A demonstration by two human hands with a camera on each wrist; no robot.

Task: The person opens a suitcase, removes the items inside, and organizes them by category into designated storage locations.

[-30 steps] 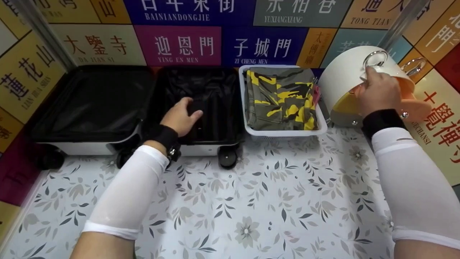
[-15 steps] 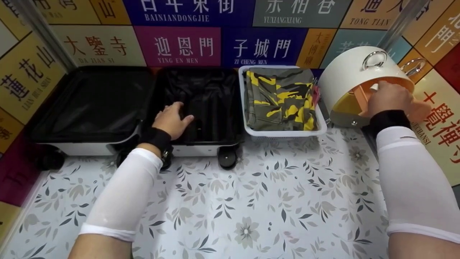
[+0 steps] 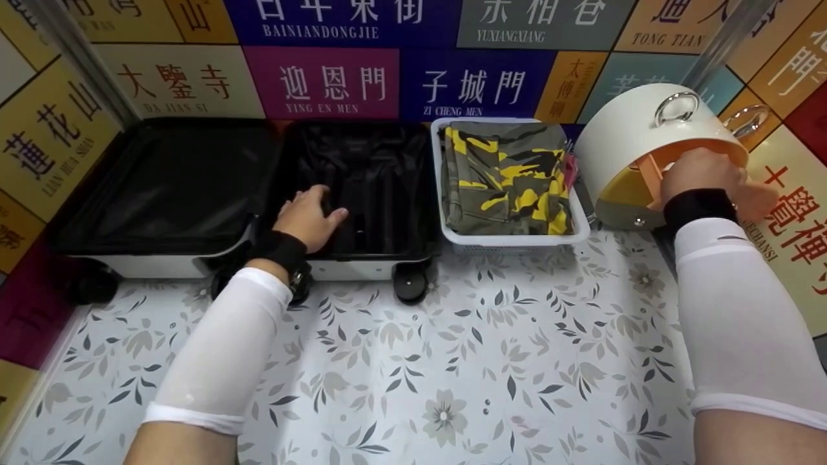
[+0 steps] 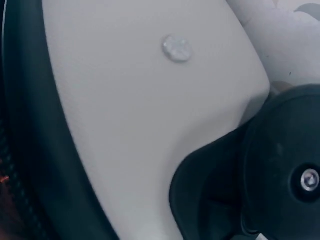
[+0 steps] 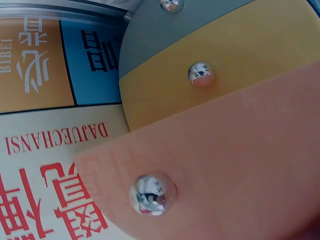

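In the head view my left hand [image 3: 307,218] rests at the left edge of the right half of an open suitcase [image 3: 362,194], thumb spread over its black lining. The left wrist view shows the suitcase's pale shell [image 4: 120,100] and a black wheel [image 4: 285,165]. On the right, my right hand [image 3: 701,174] reaches into a white drum-shaped case [image 3: 627,129] with an orange inside and silver ring handles. Its fingers are hidden in the case, and I cannot tell what they hold. The right wrist view shows the case's peach panel [image 5: 225,165] with round metal studs.
Between suitcase and case stands a white plastic basket [image 3: 517,240] with folded camouflage cloth [image 3: 504,177] in it. The other suitcase half [image 3: 174,187] lies at the left. A wall of coloured Chinese-lettered panels [image 3: 323,81] rises behind. The tabletop [image 3: 446,361] has a leaf pattern.
My right hand has moved from the near ring handle down into the case's orange opening; a small white thing seen at its fingers is out of sight now. My left hand has shifted slightly left.
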